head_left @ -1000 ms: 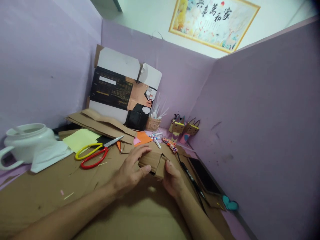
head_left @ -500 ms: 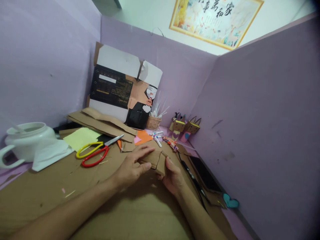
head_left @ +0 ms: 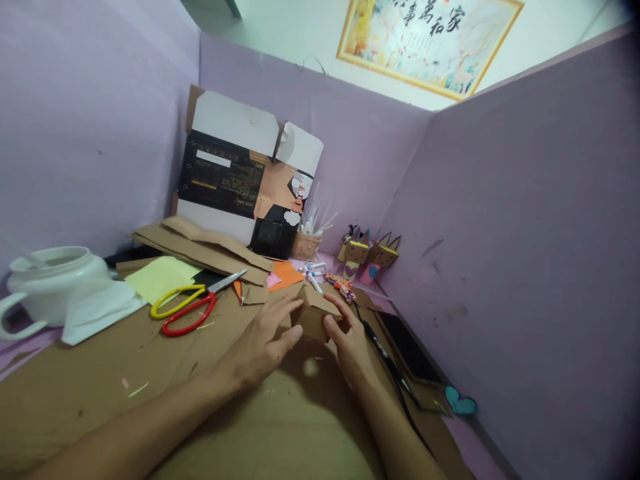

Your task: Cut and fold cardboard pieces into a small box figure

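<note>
A small folded cardboard box [head_left: 316,320] is held between my two hands above the cardboard-covered table [head_left: 225,427]. My left hand [head_left: 267,337] is on its left side, thumb and fingers at the near and far edges. On the right side, my right hand [head_left: 350,340] grips the box between thumb and fingers. A flap on its upper side stands raised. To the left of my left hand lie scissors [head_left: 187,310] with one yellow and one red handle.
A white pot [head_left: 60,280] stands at the far left beside yellow paper [head_left: 163,277]. Behind are cardboard strips [head_left: 200,243], an unfolded box [head_left: 225,173] and cardboard figures [head_left: 356,253]. A phone [head_left: 410,347], a pen [head_left: 380,347] and a teal heart [head_left: 460,402] lie right.
The small box has been turned in my hands, and a flap now shows raised on top. My right fingers have moved over its far edge, and my left hand has shifted slightly.
</note>
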`<state>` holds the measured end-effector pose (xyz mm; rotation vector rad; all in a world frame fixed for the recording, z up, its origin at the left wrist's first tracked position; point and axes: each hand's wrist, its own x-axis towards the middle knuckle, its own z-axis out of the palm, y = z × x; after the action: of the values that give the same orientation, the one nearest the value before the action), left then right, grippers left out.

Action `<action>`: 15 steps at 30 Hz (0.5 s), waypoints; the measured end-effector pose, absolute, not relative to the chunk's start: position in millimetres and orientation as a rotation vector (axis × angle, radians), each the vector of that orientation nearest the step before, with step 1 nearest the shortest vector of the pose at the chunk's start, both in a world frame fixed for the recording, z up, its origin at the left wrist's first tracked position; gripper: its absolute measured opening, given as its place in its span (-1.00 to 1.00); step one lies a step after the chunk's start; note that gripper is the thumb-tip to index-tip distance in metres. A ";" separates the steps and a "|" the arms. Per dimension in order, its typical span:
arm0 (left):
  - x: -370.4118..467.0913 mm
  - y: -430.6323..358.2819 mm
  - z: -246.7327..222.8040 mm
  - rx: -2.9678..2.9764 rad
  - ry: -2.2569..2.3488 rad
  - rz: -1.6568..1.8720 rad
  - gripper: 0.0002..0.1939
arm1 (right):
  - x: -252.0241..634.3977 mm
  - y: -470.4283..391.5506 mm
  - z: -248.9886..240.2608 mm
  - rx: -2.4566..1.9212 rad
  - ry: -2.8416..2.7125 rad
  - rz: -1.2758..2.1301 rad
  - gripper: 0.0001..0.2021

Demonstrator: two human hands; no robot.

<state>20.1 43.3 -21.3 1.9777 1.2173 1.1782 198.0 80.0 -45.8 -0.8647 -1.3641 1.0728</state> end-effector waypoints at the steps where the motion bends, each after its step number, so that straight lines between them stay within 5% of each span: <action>1: 20.2 43.2 -20.3 1.924 1.253 1.166 -0.57 | 198.9 79.3 -44.9 -0.878 -1.418 1.006 -0.48; 8: 22.6 50.1 -24.6 1.612 0.994 1.127 -0.27 | 197.6 73.9 -44.6 -0.884 -1.665 0.820 -0.46; 15: 16.0 56.4 -26.8 1.673 0.981 1.125 -0.18 | 194.5 74.1 -46.2 -0.922 -1.694 0.825 -0.35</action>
<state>16.0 56.4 -26.8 1.6731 0.9808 1.1246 194.5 74.1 -46.2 -0.9220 -1.6942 0.8250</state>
